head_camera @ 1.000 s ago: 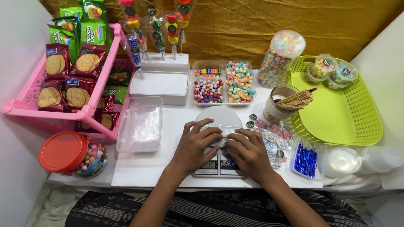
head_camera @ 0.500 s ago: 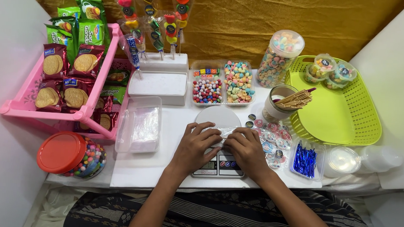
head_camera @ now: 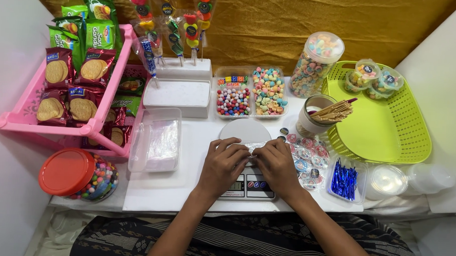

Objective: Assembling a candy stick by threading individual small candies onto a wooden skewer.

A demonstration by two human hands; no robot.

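Observation:
Both of my hands rest over a small white kitchen scale (head_camera: 246, 130) with a round platform. My left hand (head_camera: 223, 165) and my right hand (head_camera: 277, 166) meet at the fingertips and pinch a small clear plastic wrapper (head_camera: 247, 146) that lies on the scale. The scale's display and buttons (head_camera: 249, 185) show between my wrists. What is inside the wrapper is hidden by my fingers.
A clear tub of plastic bags (head_camera: 156, 140) lies left of the scale, with a pink rack of biscuit packs (head_camera: 62, 92) and a red-lidded candy jar (head_camera: 77, 174) beyond. Candy trays (head_camera: 251, 92), a stick cup (head_camera: 317, 113), stickers (head_camera: 308, 156), blue twist ties (head_camera: 345, 178) and a green basket (head_camera: 385, 118) sit behind and right.
My hands have shifted slightly forward on the scale and closed in on the clear wrapper; the rest is unmoved.

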